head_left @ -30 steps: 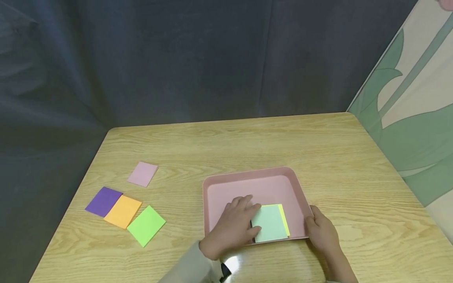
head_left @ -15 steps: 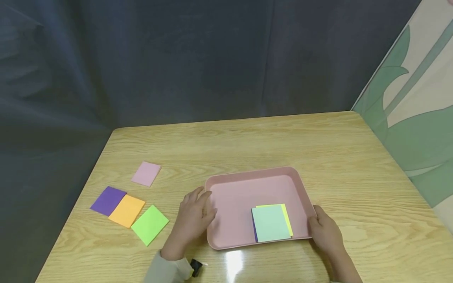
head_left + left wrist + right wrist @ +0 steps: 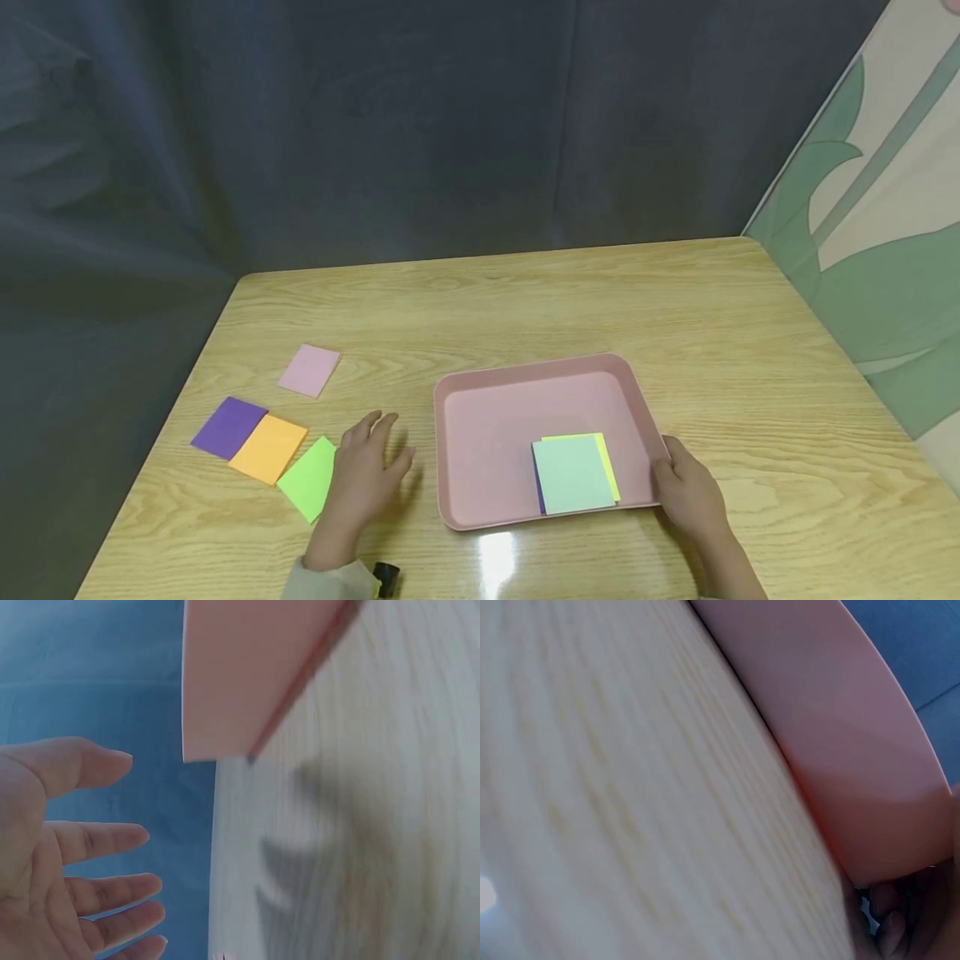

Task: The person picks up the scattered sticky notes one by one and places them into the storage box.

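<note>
My right hand (image 3: pixel 691 490) grips the near right corner of a shallow pink tray (image 3: pixel 495 417); in the right wrist view its fingers curl at the end of the tray's wall (image 3: pixel 855 750). Inside the tray, near its front edge, lies a small stack of square sticky notes (image 3: pixel 576 475), pale green on top, with yellow and dark blue edges showing. My left hand (image 3: pixel 363 475) is over the table left of the tray, holding nothing, and partly covers a bright green sticky note pad (image 3: pixel 307 479). The left wrist view shows this hand (image 3: pixel 75 862) with spread fingers.
Left of the hand lie an orange sticky note pad (image 3: pixel 268 448), a purple one (image 3: pixel 228 427) touching it, and a pink one (image 3: pixel 310 370) farther back. A dark curtain (image 3: pixel 480 125) hangs behind the wooden table (image 3: pixel 525 308), and a patterned cloth (image 3: pixel 885 250) hangs at right.
My left hand has left the stack in the tray and moved left, out past the tray's edge toward the bright green pad. The right hand keeps its grip on the tray.
</note>
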{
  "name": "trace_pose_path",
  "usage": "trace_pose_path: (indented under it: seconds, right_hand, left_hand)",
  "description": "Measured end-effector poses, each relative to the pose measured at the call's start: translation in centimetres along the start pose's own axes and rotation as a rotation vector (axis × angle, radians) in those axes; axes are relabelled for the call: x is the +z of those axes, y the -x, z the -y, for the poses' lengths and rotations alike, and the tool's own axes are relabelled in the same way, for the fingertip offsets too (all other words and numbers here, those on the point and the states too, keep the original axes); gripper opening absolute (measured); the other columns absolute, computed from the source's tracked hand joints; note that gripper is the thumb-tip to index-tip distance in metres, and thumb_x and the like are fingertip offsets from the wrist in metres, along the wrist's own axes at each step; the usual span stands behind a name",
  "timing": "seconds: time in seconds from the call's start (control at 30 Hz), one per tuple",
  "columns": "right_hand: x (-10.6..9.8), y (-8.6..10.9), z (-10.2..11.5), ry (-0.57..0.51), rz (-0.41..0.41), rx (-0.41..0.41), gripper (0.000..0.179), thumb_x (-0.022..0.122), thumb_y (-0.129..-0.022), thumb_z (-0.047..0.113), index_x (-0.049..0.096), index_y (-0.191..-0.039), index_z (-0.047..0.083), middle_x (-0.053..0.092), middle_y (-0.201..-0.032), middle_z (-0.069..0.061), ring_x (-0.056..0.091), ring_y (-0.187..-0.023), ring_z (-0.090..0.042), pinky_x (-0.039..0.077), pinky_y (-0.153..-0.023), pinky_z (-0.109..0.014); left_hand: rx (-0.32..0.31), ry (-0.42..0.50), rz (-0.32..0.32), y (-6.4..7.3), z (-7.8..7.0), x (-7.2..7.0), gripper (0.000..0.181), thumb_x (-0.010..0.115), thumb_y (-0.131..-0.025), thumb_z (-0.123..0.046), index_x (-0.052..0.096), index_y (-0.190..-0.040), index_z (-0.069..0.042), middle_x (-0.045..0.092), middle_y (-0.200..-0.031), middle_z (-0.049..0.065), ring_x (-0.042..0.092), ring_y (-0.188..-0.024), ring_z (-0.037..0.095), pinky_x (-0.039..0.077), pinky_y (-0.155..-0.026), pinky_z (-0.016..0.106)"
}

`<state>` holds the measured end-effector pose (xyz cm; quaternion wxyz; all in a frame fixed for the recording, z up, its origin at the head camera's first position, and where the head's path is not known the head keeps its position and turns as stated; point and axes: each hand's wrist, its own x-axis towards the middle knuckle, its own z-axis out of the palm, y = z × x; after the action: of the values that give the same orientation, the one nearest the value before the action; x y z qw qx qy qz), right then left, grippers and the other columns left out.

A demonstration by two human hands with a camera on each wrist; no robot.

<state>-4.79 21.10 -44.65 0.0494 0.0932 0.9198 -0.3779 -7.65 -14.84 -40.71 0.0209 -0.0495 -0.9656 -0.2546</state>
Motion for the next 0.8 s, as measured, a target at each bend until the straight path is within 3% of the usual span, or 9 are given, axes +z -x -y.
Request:
trace_pose_path:
  seconds: [0.5,0.8]
  right_hand:
    - [0.0,0.0,0.1,-0.010,-0.008,0.004,0.039,0.023,-0.091,0.012,0.037,-0.122,-0.008,0.045,-0.113,-0.032,0.042,-0.104,-0.047,0.034,-0.080,-0.055]
    - [0.0,-0.1,-0.1,-0.014,-0.016,-0.002,0.038,0.025,-0.090,0.010,0.038,-0.121,-0.007,0.045,-0.113,-0.033,0.041,-0.104,-0.047,0.034,-0.080,-0.056]
  left_hand:
    - [-0.183,-0.069,0.081,1.1,3.1,-0.7,0.054,0.055,-0.081,-0.027,0.040,-0.124,0.003,0.033,-0.125,0.028,0.026,-0.112,0.047,0.025,-0.081,0.060]
    - [-0.190,-0.087,0.070,1.7,4.7,-0.7,0.052,0.056,-0.081,-0.026,0.042,-0.122,0.003,0.039,-0.120,0.028,0.033,-0.106,0.048,0.029,-0.077,0.061]
